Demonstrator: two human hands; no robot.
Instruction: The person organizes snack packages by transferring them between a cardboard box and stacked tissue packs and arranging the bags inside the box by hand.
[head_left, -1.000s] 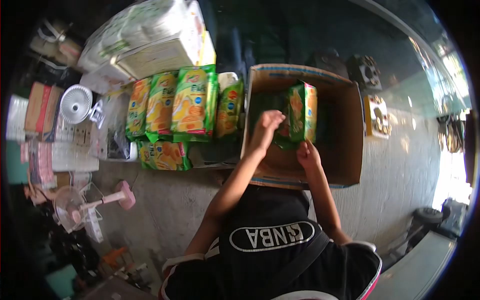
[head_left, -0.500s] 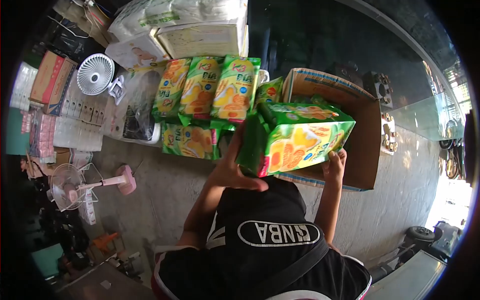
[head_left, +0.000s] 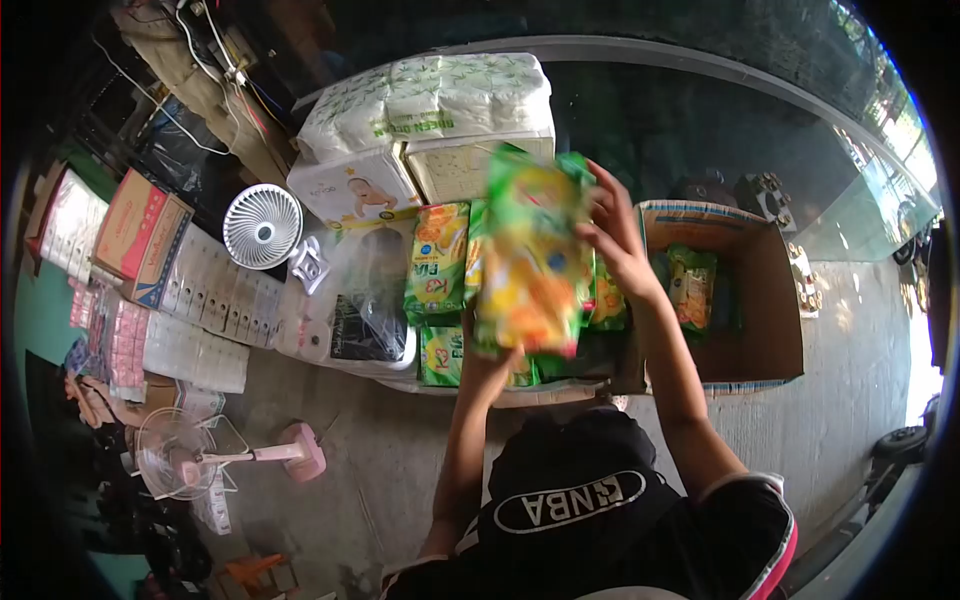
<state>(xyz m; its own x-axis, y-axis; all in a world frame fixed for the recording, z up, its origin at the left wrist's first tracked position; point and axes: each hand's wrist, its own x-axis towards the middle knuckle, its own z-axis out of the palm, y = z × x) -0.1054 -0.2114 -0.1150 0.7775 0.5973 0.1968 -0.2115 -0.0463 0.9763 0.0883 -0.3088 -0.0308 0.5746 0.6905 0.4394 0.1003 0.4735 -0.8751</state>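
K3 Pia pack (head_left: pixel 535 265) is held up over the other packs (head_left: pixel 437 258), motion-blurred. Left hand (head_left: pixel 488 372) grips its lower end, fingers mostly hidden; right hand (head_left: pixel 618 240) half-open at right edge, can't tell if pinching. Likely light, slick wrap, crushable: support both ends, squeeze gently.

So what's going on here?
A person has a green pack, blurred in the picture, in both hands: the left hand at its lower end, the right hand with fingers at its right edge. It's over other green packs left of an open cardboard box. At least one more pack is inside the box.
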